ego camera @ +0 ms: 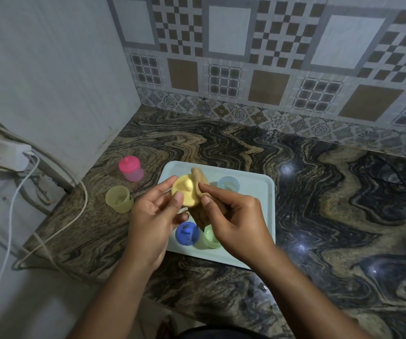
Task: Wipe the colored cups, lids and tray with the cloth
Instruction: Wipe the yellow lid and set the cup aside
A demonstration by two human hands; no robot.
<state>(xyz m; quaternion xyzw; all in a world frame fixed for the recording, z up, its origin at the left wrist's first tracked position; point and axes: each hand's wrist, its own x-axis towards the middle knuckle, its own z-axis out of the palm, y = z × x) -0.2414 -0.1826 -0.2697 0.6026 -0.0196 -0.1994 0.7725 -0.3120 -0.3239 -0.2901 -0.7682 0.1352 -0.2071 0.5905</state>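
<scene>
Above the pale tray [255,199], a yellow lid [185,193] was gripped by the left hand [153,216], with the thumb curled over its near edge and the fingers behind it. A brown cloth [198,182] was pinched between the thumb and fingertips of the right hand [231,216] and pressed to the lid's right edge. On the tray, a blue-lidded cup [186,233] and a light blue cup [227,183] were seen. A green cup [210,237] was partly hidden by the right hand. Left of the tray, a yellow cup [119,198] and a pink lidded cup [131,168] were stood on the counter [319,216].
</scene>
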